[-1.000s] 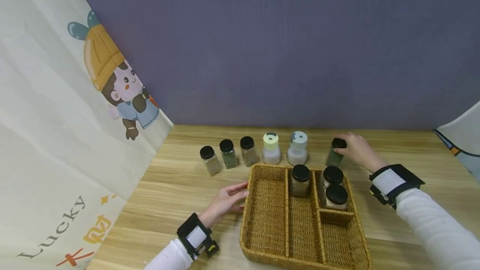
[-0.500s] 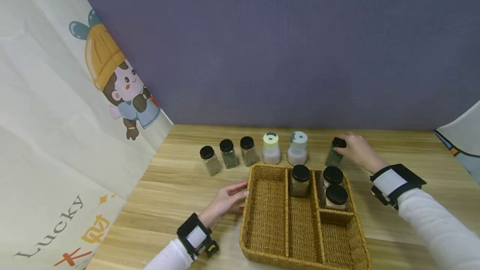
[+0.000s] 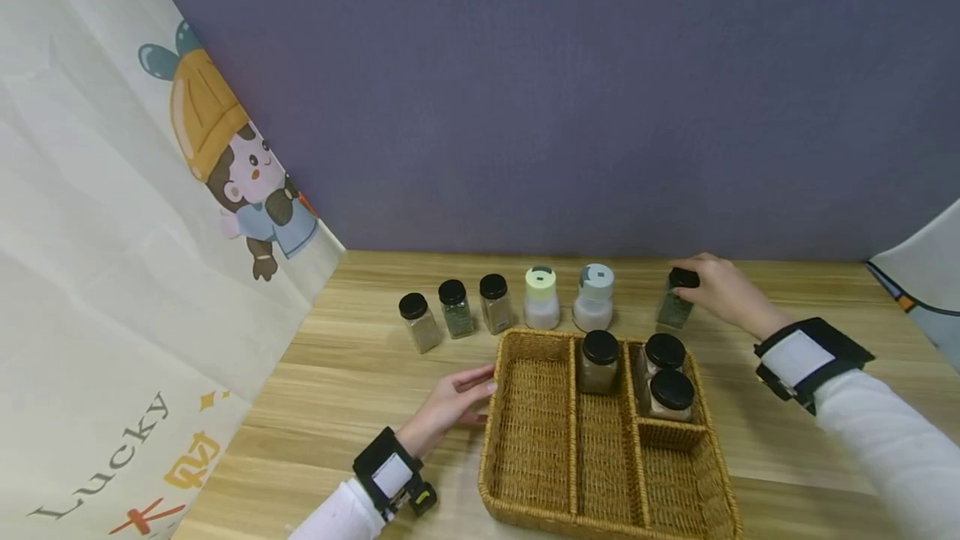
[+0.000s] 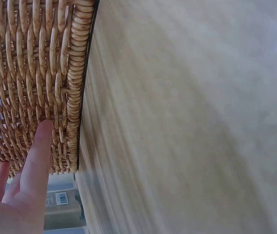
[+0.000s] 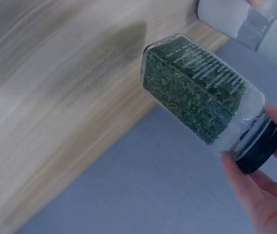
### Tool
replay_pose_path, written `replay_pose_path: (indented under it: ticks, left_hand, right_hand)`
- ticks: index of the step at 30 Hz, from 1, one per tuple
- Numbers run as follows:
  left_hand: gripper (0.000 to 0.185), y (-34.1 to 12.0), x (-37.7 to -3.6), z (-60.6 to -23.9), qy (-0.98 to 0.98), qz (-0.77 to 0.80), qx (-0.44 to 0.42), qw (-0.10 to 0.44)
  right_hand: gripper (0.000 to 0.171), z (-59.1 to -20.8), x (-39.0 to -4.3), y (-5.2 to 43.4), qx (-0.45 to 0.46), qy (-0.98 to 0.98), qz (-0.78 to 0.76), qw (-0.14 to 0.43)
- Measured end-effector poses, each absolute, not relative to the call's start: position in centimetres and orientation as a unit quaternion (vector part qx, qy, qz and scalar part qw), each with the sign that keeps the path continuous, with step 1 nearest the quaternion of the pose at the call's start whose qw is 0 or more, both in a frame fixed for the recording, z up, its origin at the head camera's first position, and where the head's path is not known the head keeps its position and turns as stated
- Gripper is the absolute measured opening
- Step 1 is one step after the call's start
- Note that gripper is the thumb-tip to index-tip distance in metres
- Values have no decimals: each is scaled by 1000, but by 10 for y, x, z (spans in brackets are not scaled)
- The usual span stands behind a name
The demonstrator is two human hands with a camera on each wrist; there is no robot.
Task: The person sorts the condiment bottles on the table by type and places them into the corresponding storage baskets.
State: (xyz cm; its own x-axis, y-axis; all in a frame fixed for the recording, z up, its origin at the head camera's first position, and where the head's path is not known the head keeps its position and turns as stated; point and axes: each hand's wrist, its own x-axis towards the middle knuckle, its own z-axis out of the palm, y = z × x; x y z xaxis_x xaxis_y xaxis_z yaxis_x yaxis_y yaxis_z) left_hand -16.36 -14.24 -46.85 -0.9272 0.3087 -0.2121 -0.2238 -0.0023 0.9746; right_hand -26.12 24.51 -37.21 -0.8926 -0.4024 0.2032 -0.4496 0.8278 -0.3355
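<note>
Where the right hand (image 3: 722, 293) holds it, the jar (image 5: 201, 100) — square, clear, black-capped — shows green flakes.

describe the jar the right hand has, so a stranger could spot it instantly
Start at the wicker basket on the wooden table; look past its far right corner. There the right hand grips a black-lidded jar of dark green flakes, standing apart from the jar row.

Even, soft indoor light, faint shadows on the table (image 3: 360, 373), wide-angle bending at edges, wrist views blurred, perhaps motion.
</note>
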Motion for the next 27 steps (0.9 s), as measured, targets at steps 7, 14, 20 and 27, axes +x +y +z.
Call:
replay_pose_path:
  ticks: [7, 14, 20, 27]
  left_hand:
    - [57, -142, -163, -469, 679, 709, 34, 187]
    - [57, -141, -162, -469, 681, 708, 31, 183]
    - [57, -141, -161, -469, 683, 708, 31, 180]
    - [57, -141, -160, -469, 686, 705, 31, 178]
  right_hand:
    - [45, -364, -255, 251, 232, -953, 184, 71]
    - [46, -357, -249, 253, 237, -953, 175, 72]
    - [46, -351, -242, 255, 242, -952, 172, 77]
    - [45, -343, -236, 257, 246, -951, 166, 83]
